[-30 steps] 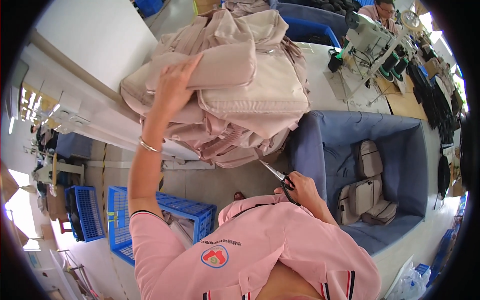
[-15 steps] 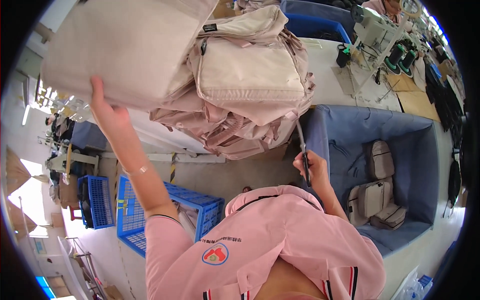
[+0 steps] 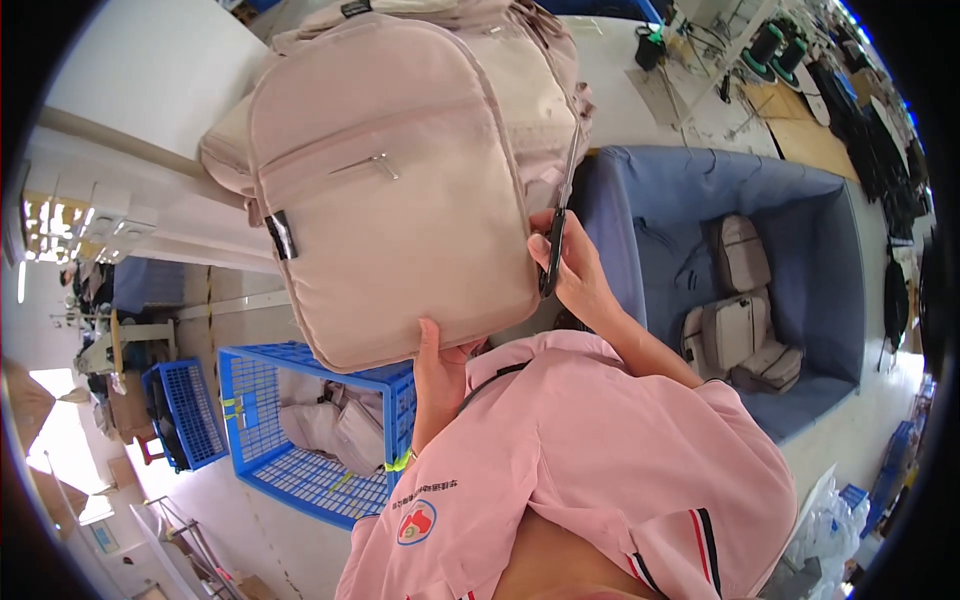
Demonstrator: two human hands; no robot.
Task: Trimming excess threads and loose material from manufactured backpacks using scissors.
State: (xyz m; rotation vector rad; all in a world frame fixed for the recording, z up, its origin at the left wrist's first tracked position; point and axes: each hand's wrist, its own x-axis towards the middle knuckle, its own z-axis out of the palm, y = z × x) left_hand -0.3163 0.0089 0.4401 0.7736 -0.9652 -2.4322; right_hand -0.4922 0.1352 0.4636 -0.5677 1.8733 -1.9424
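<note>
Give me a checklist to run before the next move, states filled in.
1. Left hand gripping the bag by its lower edge: ok, thumb on the front.
2. Bag's front in view: ok.
3. Right hand holding the scissors: ok.
4. Blades closed: cannot tell, seen nearly edge-on.
5. Scissors well clear of the bag: not ok, close beside its right edge.
6. Bag's back undamaged: cannot tell, hidden.
</note>
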